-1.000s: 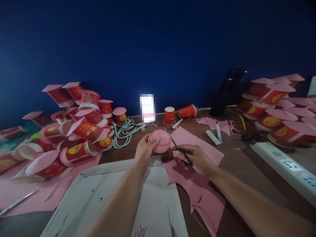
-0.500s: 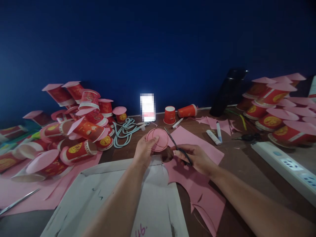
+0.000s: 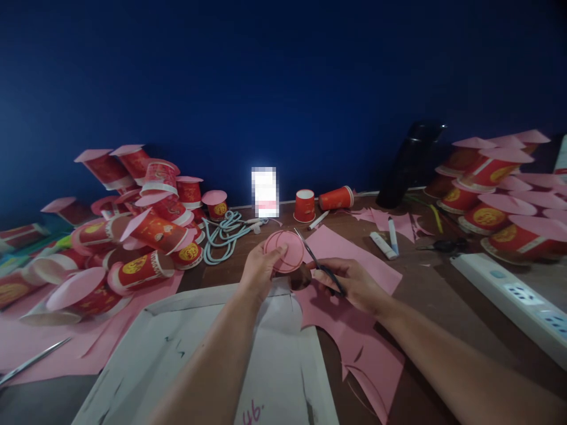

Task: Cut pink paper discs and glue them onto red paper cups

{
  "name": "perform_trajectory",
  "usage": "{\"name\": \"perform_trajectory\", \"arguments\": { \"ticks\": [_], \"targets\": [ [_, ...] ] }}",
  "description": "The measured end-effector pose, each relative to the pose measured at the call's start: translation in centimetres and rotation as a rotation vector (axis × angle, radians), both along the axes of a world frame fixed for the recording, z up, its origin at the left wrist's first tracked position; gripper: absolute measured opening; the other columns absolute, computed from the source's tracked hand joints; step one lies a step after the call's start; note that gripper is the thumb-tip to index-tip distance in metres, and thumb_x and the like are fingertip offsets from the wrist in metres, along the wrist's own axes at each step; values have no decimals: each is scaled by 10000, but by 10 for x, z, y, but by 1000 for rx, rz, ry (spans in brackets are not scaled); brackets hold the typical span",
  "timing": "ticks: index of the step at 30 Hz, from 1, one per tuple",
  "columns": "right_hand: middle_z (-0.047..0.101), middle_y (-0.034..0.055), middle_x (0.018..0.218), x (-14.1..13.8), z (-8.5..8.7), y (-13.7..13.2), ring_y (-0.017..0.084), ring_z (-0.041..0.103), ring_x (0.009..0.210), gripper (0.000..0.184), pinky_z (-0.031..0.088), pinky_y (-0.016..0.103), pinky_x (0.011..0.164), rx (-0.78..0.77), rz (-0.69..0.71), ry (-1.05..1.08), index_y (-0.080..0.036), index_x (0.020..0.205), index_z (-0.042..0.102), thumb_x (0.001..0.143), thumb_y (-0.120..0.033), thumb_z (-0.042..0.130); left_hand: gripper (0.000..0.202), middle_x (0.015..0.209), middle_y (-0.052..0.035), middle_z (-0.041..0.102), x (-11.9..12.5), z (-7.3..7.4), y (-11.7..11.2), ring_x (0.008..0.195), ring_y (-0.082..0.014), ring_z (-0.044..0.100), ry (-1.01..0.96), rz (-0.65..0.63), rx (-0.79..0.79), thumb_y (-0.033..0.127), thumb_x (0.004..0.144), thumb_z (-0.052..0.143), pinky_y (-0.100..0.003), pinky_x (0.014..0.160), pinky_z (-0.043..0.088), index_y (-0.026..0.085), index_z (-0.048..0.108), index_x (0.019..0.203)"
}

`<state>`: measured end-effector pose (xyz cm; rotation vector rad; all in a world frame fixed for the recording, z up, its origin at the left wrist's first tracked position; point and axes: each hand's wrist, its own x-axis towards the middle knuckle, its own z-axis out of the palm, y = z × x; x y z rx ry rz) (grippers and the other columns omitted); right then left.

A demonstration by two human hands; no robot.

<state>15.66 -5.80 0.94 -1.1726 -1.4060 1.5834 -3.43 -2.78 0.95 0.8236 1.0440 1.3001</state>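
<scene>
Between thumb and fingers, my left hand (image 3: 260,264) pinches a round pink paper disc (image 3: 290,248) with curved lines on its face. My right hand (image 3: 348,283) is closed round the dark handles of a pair of scissors (image 3: 316,258), whose blades point up and to the left, just right of the disc. Below both hands lies a cut pink paper sheet (image 3: 341,319) with rounded edges where pieces are gone. A large pale envelope-like sheet (image 3: 199,342) with pen marks lies under my left forearm.
Red paper cups with pink discs are heaped at left (image 3: 150,227) and right (image 3: 487,218). At the back stand a lit screen (image 3: 264,192), a red cup (image 3: 305,206) and a black bottle (image 3: 403,165). A power strip (image 3: 509,295) lies right; more scissors (image 3: 35,360) lie left.
The pink disc has shifted very slightly to the right in my left hand. My right hand and the scissors look almost unchanged.
</scene>
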Motion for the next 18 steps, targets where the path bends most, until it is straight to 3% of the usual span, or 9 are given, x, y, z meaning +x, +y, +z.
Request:
{"name": "perform_trajectory", "arguments": {
  "ticks": [18],
  "targets": [
    [527,-20,610,0,-1,1,69,458,474,528,355,198,396,-4,0,5,-117,1102,676,742,-501,712,454,819,-75,697,-1,0,0,718,-173,640,29,1,-9,323,598,809,-299,700,526,105,666,970]
  ]
}}
